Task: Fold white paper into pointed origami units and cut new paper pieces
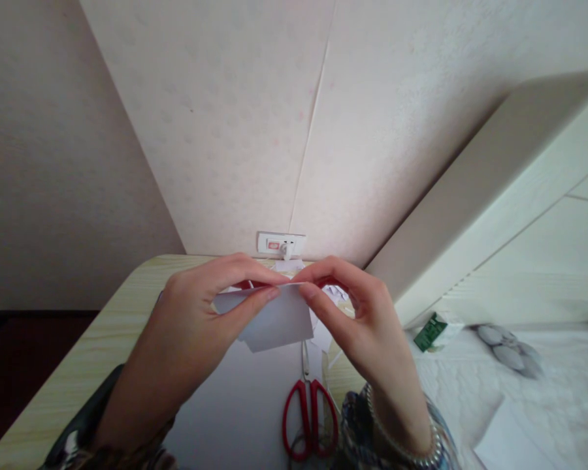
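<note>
A small sheet of white paper (279, 323) hangs between my two hands, gripped along its top edge. My left hand (210, 300) pinches that edge between thumb and fingers. Close beside it, my right hand (353, 307) pinches the same edge farther right, and the fingertips of both hands almost meet. Below the paper lies a pair of scissors (310, 418) with red handles, its blades pointing away from me and partly covered. A larger white sheet (230, 405) is spread underneath on the table.
The pale wood-grain table (78, 365) stands against the wall. Paper scraps (336, 292) lie behind my right hand. A wall socket (281, 244) holds a plug. On the right, a green-and-white box (431, 331) and a grey flower-shaped thing (509, 349) rest on white quilted bedding (563, 385).
</note>
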`<action>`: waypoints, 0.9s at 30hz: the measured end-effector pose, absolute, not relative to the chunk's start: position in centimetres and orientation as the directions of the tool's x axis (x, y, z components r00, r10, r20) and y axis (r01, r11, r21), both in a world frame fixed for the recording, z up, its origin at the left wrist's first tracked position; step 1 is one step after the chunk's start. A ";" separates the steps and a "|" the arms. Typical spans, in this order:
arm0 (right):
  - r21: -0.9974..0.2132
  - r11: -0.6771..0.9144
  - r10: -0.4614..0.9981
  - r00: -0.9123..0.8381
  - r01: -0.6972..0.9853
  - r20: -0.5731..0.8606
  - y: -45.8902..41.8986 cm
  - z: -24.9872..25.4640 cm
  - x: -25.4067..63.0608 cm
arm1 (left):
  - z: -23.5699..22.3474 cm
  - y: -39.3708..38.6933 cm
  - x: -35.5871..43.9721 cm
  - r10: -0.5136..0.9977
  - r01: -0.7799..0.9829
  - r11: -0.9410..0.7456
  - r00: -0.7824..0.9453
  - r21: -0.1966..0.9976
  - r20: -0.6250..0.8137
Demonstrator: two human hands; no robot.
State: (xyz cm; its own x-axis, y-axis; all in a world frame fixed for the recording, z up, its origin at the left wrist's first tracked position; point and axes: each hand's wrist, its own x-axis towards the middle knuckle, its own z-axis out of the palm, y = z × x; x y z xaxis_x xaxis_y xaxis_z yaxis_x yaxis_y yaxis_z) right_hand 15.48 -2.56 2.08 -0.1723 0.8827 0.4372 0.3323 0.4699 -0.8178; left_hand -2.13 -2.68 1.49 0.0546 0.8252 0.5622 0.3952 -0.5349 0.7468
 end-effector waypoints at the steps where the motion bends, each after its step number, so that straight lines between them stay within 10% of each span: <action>1: -0.817 0.473 0.881 -0.174 0.330 0.440 -2.5 2.0 15.5 | 1.4 -2.7 -2.1 0.828 0.404 -0.529 0.054 0.746 0.558; 27: -0.836 0.464 0.879 -0.034 0.293 0.476 -2.5 1.9 16.6 | 1.9 -3.1 -2.5 0.849 0.439 -0.472 -0.008 0.765 0.528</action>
State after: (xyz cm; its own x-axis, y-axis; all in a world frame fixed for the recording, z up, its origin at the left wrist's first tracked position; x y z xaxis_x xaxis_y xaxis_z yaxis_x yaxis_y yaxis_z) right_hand 16.59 -2.46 1.91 -0.0344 0.8788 0.4760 0.2928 0.4643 -0.8359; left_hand -2.45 -3.08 1.87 -0.0076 0.8492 0.5279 0.4385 -0.4717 0.7650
